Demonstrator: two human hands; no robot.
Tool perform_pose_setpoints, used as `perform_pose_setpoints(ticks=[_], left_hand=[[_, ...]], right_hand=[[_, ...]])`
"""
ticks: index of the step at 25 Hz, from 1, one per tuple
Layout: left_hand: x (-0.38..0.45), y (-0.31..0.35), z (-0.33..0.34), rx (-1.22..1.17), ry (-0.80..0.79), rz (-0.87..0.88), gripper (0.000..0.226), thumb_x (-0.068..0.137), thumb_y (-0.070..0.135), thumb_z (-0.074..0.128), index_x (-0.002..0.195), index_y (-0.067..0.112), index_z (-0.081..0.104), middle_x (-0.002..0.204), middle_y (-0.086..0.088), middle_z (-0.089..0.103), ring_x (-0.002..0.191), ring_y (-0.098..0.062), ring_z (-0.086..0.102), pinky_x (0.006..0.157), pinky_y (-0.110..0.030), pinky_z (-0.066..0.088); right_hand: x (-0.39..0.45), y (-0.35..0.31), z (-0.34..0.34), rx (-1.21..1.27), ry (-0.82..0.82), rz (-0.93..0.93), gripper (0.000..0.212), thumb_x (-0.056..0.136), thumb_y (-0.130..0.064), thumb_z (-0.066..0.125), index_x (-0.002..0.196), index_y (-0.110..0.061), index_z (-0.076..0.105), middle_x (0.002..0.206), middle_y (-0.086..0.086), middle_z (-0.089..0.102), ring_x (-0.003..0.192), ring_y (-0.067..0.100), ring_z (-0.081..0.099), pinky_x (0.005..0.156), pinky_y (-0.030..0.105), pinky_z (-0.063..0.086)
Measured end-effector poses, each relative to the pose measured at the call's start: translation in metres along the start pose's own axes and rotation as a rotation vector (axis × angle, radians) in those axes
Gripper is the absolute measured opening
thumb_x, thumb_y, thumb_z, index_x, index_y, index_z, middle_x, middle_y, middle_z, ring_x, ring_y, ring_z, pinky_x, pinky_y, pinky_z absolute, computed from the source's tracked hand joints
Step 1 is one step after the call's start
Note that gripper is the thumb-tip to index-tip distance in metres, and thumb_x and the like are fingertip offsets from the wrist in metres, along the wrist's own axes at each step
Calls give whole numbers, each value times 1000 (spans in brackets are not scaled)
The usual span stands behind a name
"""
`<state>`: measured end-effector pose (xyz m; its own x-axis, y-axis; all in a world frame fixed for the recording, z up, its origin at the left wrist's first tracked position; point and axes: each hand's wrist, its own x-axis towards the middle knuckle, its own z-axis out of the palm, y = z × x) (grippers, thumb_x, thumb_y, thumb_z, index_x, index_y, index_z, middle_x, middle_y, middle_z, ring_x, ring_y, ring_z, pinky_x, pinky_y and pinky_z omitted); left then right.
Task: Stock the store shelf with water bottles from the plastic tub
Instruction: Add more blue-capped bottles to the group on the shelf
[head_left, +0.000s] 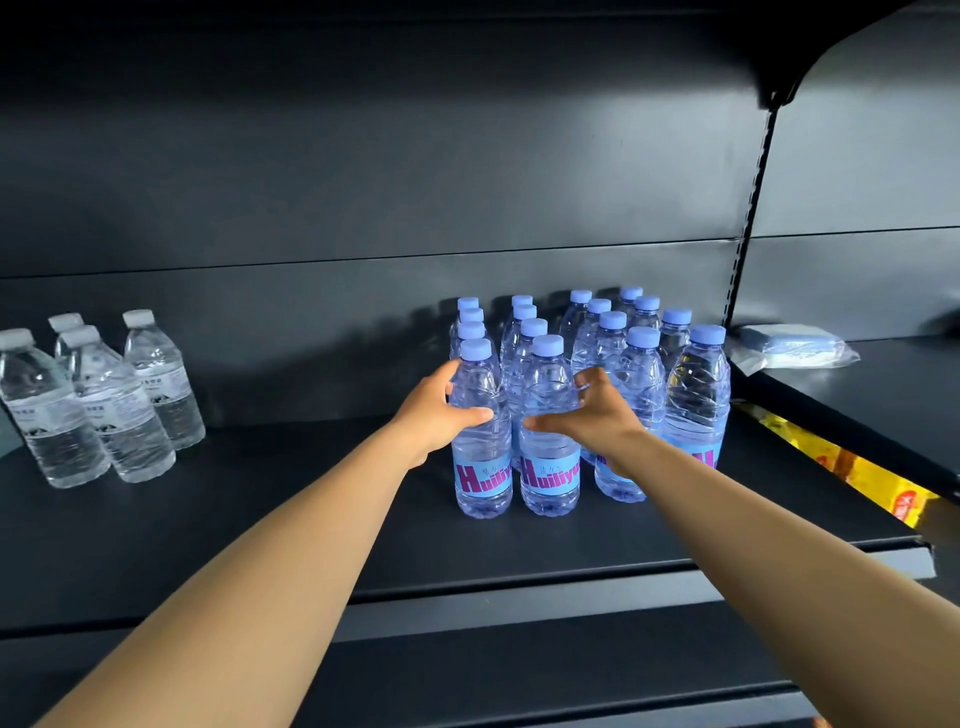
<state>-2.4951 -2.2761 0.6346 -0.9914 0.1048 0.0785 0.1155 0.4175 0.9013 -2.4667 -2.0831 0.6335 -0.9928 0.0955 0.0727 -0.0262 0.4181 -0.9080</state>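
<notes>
**Bottle count on the shelf**

Sixteen blue-capped bottles (549, 426) crowd the middle right of the frame. At the left edge, four white-capped clear bottles (117, 402). Two hands are in, left hand (439, 410) and right hand (597, 415). One plastic-wrapped packet (792, 344) at right.

Rear bottles (521, 312) mostly hidden (caps showing), white-capped labels (47, 410) seemingly illegible

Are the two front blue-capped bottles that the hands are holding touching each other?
Apart. The head view shows a narrow gap between the left front bottle and the right front bottle.
</notes>
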Motion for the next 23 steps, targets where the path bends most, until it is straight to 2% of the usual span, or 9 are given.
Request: perform_pose_setpoints(ticks=[2, 5, 9, 13, 18, 21, 23], left_hand=[[-1, 1, 0, 9, 1, 1, 72, 78, 14, 74, 140, 28, 40, 131, -7, 47, 115, -25, 56, 96, -45, 50], [0, 1, 0, 3, 2, 10, 71, 79, 13, 73, 140, 28, 40, 132, -8, 48, 115, -25, 57, 97, -45, 50], [-2, 2, 3, 7, 7, 7, 70, 80, 12, 73, 139, 27, 40, 131, -6, 50, 114, -23, 57, 96, -45, 50], [-6, 6, 6, -1, 23, 1, 67, 82, 11, 71, 139, 26, 40, 121, -1, 52, 111, -21, 58, 96, -43, 50], [-10, 9, 7, 1, 33, -23, 69, 81, 11, 71, 140, 27, 39, 127, -3, 51, 115, -23, 56, 97, -44, 49], [-12, 11, 9, 70, 53, -22, 72, 78, 19, 74, 140, 29, 38, 137, -4, 49, 122, -23, 53, 100, -43, 47], [-16, 14, 9, 139, 58, -10, 73, 77, 20, 75, 140, 26, 39, 137, -4, 52, 121, -22, 54, 102, -42, 45]], right_hand=[[1, 0, -1, -34, 30, -29, 64, 72, -22, 82, 118, -13, 38, 92, -7, 47, 80, 10, 49, 66, 25, 39], [2, -1, -6, -13, -46, -23, 58, 77, -16, 78, 122, -12, 42, 104, -3, 46, 96, 16, 47, 79, 27, 36], [4, 1, -7, 48, -112, -9, 50, 79, -9, 75, 121, -12, 49, 109, 1, 59, 104, 21, 57, 82, 30, 42], [6, 5, -6, 67, -141, -8, 50, 81, -8, 72, 125, -12, 48, 114, 2, 61, 105, 21, 58, 87, 33, 45], [5, 5, -6, 86, -189, 11, 56, 83, -10, 70, 132, -12, 42, 126, 4, 58, 113, 23, 57, 95, 38, 46], [1, 3, -9, -7, -200, -10, 56, 87, -10, 66, 136, -12, 38, 127, 0, 53, 108, 17, 51, 89, 31, 41], [-2, -1, -13, -160, -169, -56, 63, 88, -15, 65, 142, -13, 33, 130, 2, 51, 115, 21, 51, 90, 31, 42]])
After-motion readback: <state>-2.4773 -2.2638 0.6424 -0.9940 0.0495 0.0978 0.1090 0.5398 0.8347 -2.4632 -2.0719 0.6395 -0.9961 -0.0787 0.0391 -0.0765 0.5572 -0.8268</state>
